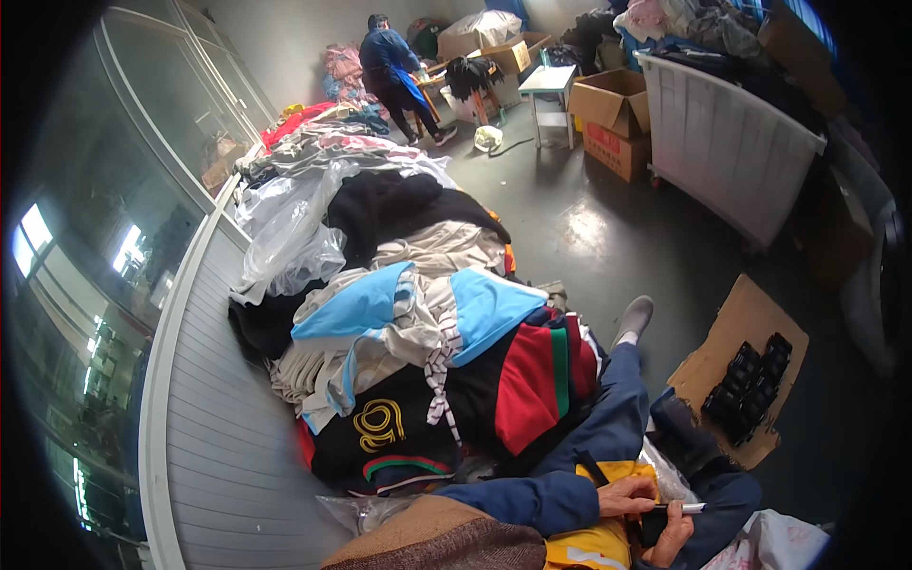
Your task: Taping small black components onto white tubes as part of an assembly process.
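Note:
My left hand (627, 496) is over my lap with its fingers bent together at one end of a narrow, flat white-and-dark item (686, 508). Close below it, my right hand (671, 537) grips the same item between thumb and fingers; its exact kind is too small to make out. Under both hands, a yellow garment (581, 549) with white patches lies across my lap. A dark strap (593, 467) runs over the yellow cloth near my left hand. Part of the right hand's fingers is hidden.
A big heap of clothes (427, 375) lies left of my legs. Right of me, black bundles (746, 385) rest on a cardboard sheet (736, 318). Farther off stand a white wheeled bin (731, 142), cardboard boxes (616, 142), a small table (549, 79) and another person (388, 66).

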Motion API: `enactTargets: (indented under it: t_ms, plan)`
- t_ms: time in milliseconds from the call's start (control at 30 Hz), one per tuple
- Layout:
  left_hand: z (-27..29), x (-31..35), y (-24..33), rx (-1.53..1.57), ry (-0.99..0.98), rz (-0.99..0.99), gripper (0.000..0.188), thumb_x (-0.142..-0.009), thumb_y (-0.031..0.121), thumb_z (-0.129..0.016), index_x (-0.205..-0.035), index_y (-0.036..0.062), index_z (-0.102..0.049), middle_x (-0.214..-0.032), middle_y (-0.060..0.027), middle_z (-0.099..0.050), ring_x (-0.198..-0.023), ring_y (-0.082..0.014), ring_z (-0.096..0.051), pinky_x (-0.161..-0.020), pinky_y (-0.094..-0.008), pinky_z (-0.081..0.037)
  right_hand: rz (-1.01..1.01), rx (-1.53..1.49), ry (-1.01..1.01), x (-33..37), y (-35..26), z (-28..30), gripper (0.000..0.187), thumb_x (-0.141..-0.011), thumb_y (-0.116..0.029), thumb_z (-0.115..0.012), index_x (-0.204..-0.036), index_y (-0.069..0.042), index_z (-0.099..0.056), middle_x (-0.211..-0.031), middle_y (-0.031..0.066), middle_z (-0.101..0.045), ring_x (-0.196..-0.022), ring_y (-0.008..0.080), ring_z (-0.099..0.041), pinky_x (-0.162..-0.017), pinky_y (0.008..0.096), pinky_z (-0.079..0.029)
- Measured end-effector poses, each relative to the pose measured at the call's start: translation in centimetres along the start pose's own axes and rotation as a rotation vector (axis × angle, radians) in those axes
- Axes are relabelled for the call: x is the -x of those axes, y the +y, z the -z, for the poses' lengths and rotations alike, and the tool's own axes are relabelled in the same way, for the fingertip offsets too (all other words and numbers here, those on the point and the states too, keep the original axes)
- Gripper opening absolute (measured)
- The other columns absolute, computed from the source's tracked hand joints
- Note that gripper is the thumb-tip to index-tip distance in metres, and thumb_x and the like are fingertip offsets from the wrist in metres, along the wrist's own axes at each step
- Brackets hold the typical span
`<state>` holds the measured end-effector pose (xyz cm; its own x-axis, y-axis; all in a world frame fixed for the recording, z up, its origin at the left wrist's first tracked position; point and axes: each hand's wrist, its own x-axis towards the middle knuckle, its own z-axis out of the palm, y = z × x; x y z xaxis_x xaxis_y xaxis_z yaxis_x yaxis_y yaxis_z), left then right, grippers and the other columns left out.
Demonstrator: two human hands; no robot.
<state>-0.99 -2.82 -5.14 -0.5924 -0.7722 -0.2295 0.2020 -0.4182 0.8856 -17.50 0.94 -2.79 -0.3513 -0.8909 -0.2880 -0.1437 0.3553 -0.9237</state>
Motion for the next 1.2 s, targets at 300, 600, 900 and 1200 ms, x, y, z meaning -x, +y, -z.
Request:
enactTargets:
  t_ms: [300, 600, 900, 1200]
  plan:
    - [1.6, -0.6, -1.4, 0.012, -0.081, 0.143, 0.03, -0.074, 0.003, -0.054, -0.103, 0.0037, -0.046, -0.086, -0.006, -0.055, -0.074, -0.0115, -0.054, -0.063, -0.0248, -0.044, -0.201, -0.187, -0.008, 0.2, -1.4, -0.9, 0.037, -0.081, -0.028, -0.067, -0.079, 0.009, -0.062, -0.074, 0.011, -0.06, -0.065, 0.0172, -0.052, -0.061, 0.0306, -0.044]
    - [0.9, -0.3, -2.4, -0.174, -0.105, -0.042, 0.034, -0.069, -0.003, -0.054, -0.1, 0.005, -0.045, -0.085, 0.0002, -0.044, -0.082, -0.0107, -0.043, -0.075, -0.0244, -0.039, -0.159, -0.147, 0.024, 0.6, -1.9, -0.8, 0.039, -0.08, -0.028, -0.068, -0.075, 0.009, -0.062, -0.069, 0.0109, -0.059, -0.063, 0.018, -0.051, -0.06, 0.0316, -0.044]
    - [1.1, -0.7, -3.6, -0.286, 0.03, -0.231, 0.015, -0.076, 0.006, -0.062, -0.086, 0.0053, -0.05, -0.071, -0.0004, -0.051, -0.065, -0.009, -0.049, -0.057, -0.0239, -0.043, -0.196, -0.1, 0.025, 0.5, -1.6, -0.4, 0.041, -0.081, -0.03, -0.067, -0.082, 0.011, -0.062, -0.073, 0.015, -0.061, -0.067, 0.0178, -0.051, -0.063, 0.0327, -0.043]
    - [0.7, -1.1, -2.4, -0.171, -0.036, -0.053, 0.022, -0.082, 0.02, -0.061, -0.092, 0.0041, -0.049, -0.075, -0.0035, -0.054, -0.062, -0.009, -0.051, -0.053, -0.0224, -0.043, -0.181, -0.073, 0.058, 0.1, -0.9, -0.3, 0.043, -0.079, -0.034, -0.068, -0.074, 0.009, -0.061, -0.07, 0.0145, -0.06, -0.063, 0.02, -0.05, -0.061, 0.033, -0.043]
